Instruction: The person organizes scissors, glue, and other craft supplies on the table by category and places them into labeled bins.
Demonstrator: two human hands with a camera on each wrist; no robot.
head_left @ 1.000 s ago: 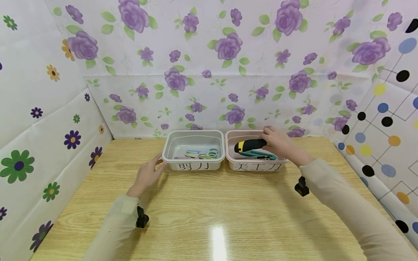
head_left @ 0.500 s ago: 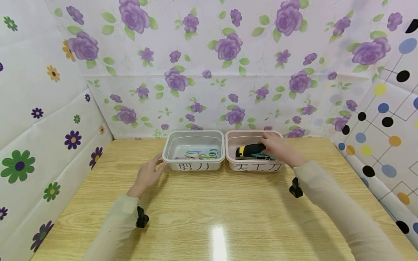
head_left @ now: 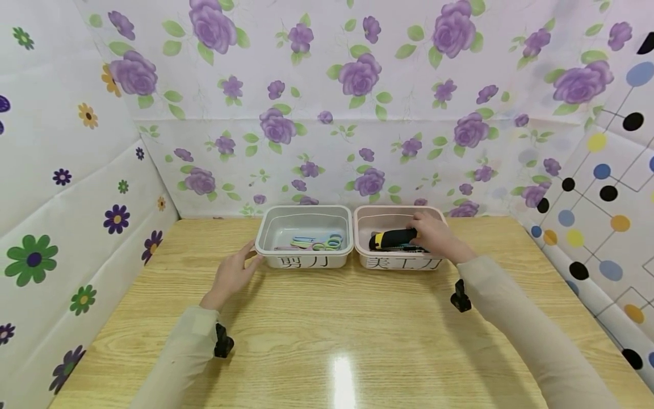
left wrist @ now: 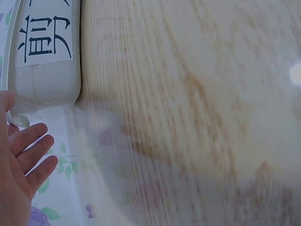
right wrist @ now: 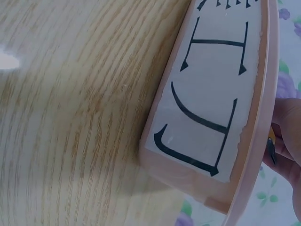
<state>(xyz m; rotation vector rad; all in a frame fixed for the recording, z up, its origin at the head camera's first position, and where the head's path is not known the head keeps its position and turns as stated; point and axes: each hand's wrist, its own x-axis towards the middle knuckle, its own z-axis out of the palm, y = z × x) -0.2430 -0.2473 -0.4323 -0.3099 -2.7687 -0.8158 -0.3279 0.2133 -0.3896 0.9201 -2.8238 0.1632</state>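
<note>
My right hand grips one end of a black-and-yellow utility knife, inside the pink bin. Beneath it, other dark-handled cutters are partly hidden. In the right wrist view, the bin wall hides most of the knife, and only a small dark tip shows by the fingers. My left hand touches the left front corner of the grey-white bin, its fingers fairly straight and spread in the left wrist view. Scissors with coloured handles lie in that bin.
Both bins stand side by side at the back of the wood-grain table, against a flowered cloth backdrop. Black-lettered labels mark their fronts. Patterned cloth walls flank the table on both sides.
The right hand has lowered the utility knife deeper into the pink bin, over the other cutters, and its forearm has shifted slightly left. The left hand has stayed at its bin corner.
</note>
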